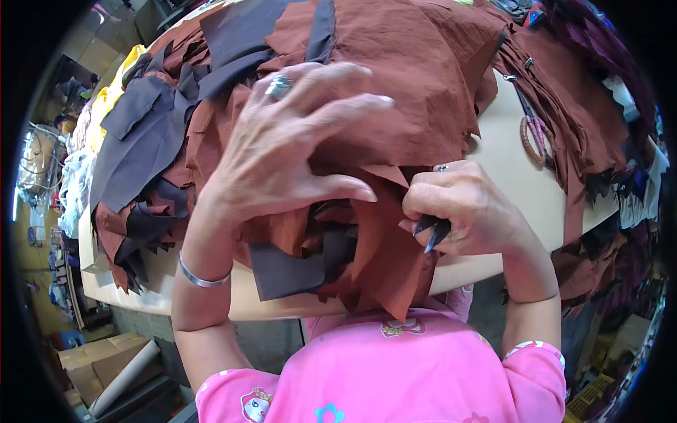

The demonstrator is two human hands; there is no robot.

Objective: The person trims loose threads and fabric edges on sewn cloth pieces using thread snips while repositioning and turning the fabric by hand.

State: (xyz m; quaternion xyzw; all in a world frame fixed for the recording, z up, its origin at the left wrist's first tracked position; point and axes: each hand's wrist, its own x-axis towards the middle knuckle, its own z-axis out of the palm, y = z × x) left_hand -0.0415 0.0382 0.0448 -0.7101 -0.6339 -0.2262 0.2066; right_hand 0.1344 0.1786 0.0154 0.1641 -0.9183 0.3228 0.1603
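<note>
Left hand [278, 151] is spread wide over the brown cloth [409, 84], can't tell from here if it's touching. Right hand [465, 204] is gripping some dark pointy tool [438, 233].

Scissors [534, 134] lying on a bare stretch of pale table [506, 156], blades up-frame, loop handles nearer the camera. Left side: yellow cloth [116, 90] at the table's far edge, white plastic bags [73, 194] below it, cardboard box [99, 357] on the lower left with a pale tube [127, 377] slanting across its front. Right side: dark purple cloth [589, 39] up top, yellow basket [591, 397] low down, partly shadowed.
</note>
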